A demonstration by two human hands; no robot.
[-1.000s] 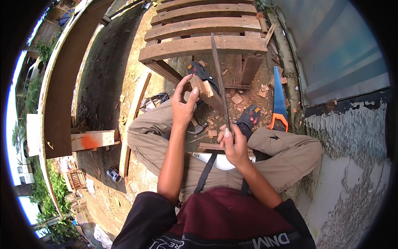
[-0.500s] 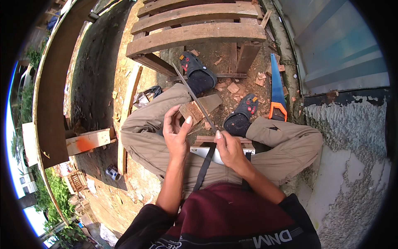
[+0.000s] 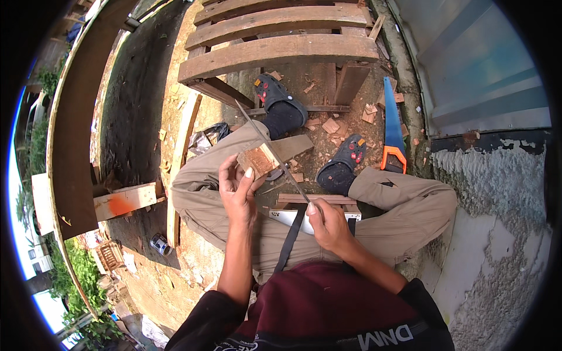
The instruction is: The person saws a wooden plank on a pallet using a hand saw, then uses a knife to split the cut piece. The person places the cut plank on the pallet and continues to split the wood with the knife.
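Between the thumb and fingers of my left hand (image 3: 238, 190) is a small rough wooden block (image 3: 257, 162), its brown face turned up and one pale edge showing. My right hand (image 3: 329, 224) is closed around the near end of a long, thin metal blade (image 3: 266, 140), seen almost edge-on. The blade slants up and left, passing close along the block's right side; whether they touch I cannot tell. Its grip is hidden in my fist. A flat grey-brown board (image 3: 294, 146) lies beyond the block, between my legs. Closer to me, reddish wooden strips (image 3: 316, 199) lie above a white piece (image 3: 285, 217).
A blue handsaw (image 3: 392, 117) with an orange handle lies right of my right shoe (image 3: 349, 152). A slatted wooden bench (image 3: 278, 52) stands ahead. Wood chips (image 3: 331, 126) litter the ground. Left are a long plank (image 3: 184, 164) and a can (image 3: 160, 244); a metal sheet wall (image 3: 474, 70) stands right.
The block in my left hand has shifted slightly left and turned, showing more of its brown face. The blade's tip has swung a little left; my right hand has lowered slightly.
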